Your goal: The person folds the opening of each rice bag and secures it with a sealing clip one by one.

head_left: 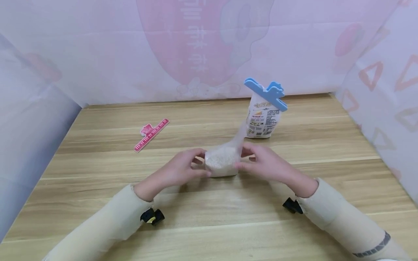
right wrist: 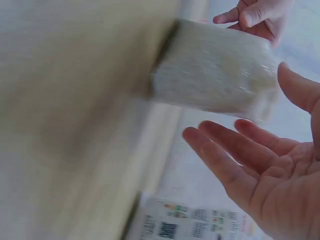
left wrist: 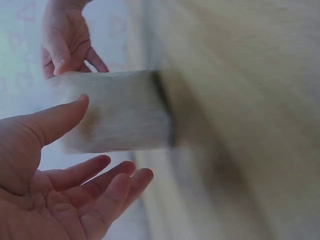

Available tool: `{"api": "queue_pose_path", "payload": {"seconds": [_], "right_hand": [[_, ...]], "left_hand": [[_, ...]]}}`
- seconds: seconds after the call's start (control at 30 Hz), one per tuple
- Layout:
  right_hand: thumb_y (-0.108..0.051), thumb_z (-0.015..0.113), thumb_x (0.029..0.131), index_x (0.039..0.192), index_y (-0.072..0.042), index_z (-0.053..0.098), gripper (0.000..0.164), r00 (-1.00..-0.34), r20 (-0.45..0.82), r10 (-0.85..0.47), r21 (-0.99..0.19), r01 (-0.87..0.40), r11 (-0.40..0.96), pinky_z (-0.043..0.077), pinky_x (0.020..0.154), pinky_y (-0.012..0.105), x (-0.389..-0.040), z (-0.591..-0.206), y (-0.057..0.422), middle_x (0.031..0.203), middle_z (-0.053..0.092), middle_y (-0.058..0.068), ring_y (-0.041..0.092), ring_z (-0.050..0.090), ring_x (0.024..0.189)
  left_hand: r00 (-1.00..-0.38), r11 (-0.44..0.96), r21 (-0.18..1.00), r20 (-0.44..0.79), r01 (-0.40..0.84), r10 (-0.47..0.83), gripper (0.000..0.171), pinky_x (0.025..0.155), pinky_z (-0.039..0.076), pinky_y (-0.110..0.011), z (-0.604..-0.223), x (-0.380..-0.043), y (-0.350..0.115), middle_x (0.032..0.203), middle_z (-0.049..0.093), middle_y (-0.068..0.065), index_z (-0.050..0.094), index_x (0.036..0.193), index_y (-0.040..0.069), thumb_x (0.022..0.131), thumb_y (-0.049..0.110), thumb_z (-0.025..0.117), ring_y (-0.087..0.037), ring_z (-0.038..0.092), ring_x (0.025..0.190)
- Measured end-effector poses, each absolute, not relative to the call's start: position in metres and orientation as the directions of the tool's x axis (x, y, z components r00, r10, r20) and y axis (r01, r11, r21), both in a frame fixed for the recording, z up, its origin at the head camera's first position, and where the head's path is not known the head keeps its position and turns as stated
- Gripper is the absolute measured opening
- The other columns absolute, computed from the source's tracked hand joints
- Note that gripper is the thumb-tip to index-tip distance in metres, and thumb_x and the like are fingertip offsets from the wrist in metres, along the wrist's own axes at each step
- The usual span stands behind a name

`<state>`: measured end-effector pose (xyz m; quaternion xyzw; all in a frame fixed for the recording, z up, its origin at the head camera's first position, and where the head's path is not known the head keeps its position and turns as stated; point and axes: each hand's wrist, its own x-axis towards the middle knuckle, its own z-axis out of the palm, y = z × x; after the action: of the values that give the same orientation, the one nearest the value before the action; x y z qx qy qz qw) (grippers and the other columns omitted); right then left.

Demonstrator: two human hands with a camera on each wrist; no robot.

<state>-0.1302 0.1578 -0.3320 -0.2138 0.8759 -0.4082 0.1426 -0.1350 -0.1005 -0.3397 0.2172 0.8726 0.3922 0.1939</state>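
The fingers (left wrist: 80, 172) of the left hand (head_left: 181, 168) and the right hand (head_left: 266, 163) are spread and gently bent, flanking a clear plastic bag of white grains (head_left: 222, 163); from here I can't tell whether any fingertip touches it. The bag sits on the wood-grain tabletop (head_left: 202, 232), its loose top slanting up to the right. Past it, leftward, lies a pink bag clip (head_left: 151, 135); behind, to the right, a printed packet (head_left: 261, 123) stands upright, its top pinched by a blue bag clip (head_left: 266, 95). A pink-patterned white backdrop (head_left: 114, 65) hangs farthest.
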Motion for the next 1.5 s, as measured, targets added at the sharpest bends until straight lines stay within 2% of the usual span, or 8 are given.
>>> {"api": "queue_pose_path", "payload": {"seconds": [0.1,0.23,0.37,0.43,0.7,0.87,1.1,1.5], "right_hand": [[-0.035,0.069,0.081,0.112,-0.015,0.057,0.038,-0.883,-0.028,-0.469,-0.811,-0.255,0.527,0.045,0.094,0.047,-0.131,-0.319,0.158,0.12,0.06,0.003,0.022,0.057,0.112],[-0.027,0.069,0.083,0.118,-0.016,0.057,0.038,-0.873,0.062,-0.485,-0.854,-0.298,0.427,0.045,0.095,0.043,-0.136,-0.301,0.157,0.125,0.058,0.001,0.018,0.056,0.113],[-0.014,0.069,0.083,0.102,-0.01,0.062,0.021,-0.83,0.149,-0.538,-0.859,-0.378,0.346,0.05,0.09,0.034,-0.142,-0.284,0.155,0.117,0.062,0.006,0.017,0.06,0.108],[-0.009,0.068,0.083,0.087,-0.008,0.06,0.009,-0.802,0.164,-0.574,-0.849,-0.411,0.332,0.051,0.087,0.031,-0.146,-0.278,0.155,0.113,0.063,0.009,0.017,0.061,0.104],[-0.008,0.067,0.083,0.087,-0.006,0.06,0.009,-0.715,0.185,-0.675,-0.818,-0.492,0.298,0.055,0.074,0.031,-0.158,-0.263,0.155,0.09,0.063,0.003,0.016,0.063,0.083],[-0.005,0.064,0.085,0.085,-0.007,0.059,0.005,-0.7,0.212,-0.682,-0.803,-0.523,0.287,0.055,0.074,0.03,-0.159,-0.261,0.156,0.088,0.062,0.001,0.016,0.063,0.081],[-0.006,0.067,0.084,0.082,-0.009,0.059,0.008,-0.726,0.225,-0.65,-0.819,-0.502,0.278,0.054,0.07,0.029,-0.157,-0.266,0.153,0.084,0.061,0.001,0.016,0.06,0.077],[-0.02,0.07,0.083,0.067,-0.01,0.051,0.026,-0.852,0.266,-0.452,-0.802,-0.456,0.386,0.044,0.056,0.024,-0.146,-0.272,0.136,0.071,0.053,0.002,0.014,0.048,0.066]], "left_hand": [[-0.841,0.592,0.754,-0.101,0.284,0.532,0.055,0.09,0.049,-0.038,-0.319,-0.132,-0.104,0.128,0.055,-0.003,0.05,0.129,0.011,0.081,0.027,0.072,-0.023,0.056,0.114],[-0.864,0.55,0.764,0.017,0.336,0.503,0.05,0.088,0.05,-0.037,-0.291,-0.131,-0.1,0.125,0.056,0.004,0.053,0.125,0.017,0.081,0.029,0.071,-0.015,0.056,0.112],[-0.867,0.504,0.768,0.132,0.396,0.48,0.035,0.081,0.052,-0.033,-0.274,-0.133,-0.09,0.11,0.061,0.008,0.059,0.11,0.019,0.079,0.027,0.074,-0.011,0.058,0.104],[-0.856,0.488,0.76,0.169,0.428,0.488,0.03,0.077,0.053,-0.033,-0.271,-0.135,-0.085,0.102,0.062,0.007,0.06,0.103,0.018,0.078,0.025,0.075,-0.011,0.059,0.1],[-0.812,0.443,0.749,0.213,0.493,0.543,0.014,0.065,0.052,-0.026,-0.277,-0.143,-0.072,0.084,0.062,0.003,0.061,0.085,0.012,0.078,0.013,0.074,-0.009,0.06,0.085],[-0.814,0.434,0.759,0.209,0.484,0.542,0.009,0.06,0.052,-0.024,-0.28,-0.146,-0.069,0.079,0.064,0.003,0.062,0.08,0.012,0.08,0.008,0.07,-0.009,0.061,0.079],[-0.81,0.434,0.734,0.268,0.522,0.522,0.01,0.063,0.051,-0.023,-0.285,-0.147,-0.067,0.077,0.064,0.005,0.063,0.08,0.013,0.08,0.004,0.067,-0.007,0.061,0.077],[-0.795,0.379,0.735,0.356,0.563,0.491,0.01,0.071,0.051,-0.022,-0.294,-0.146,-0.065,0.079,0.067,-0.002,0.062,0.077,0.011,0.08,0.001,0.065,-0.006,0.058,0.074]]}}
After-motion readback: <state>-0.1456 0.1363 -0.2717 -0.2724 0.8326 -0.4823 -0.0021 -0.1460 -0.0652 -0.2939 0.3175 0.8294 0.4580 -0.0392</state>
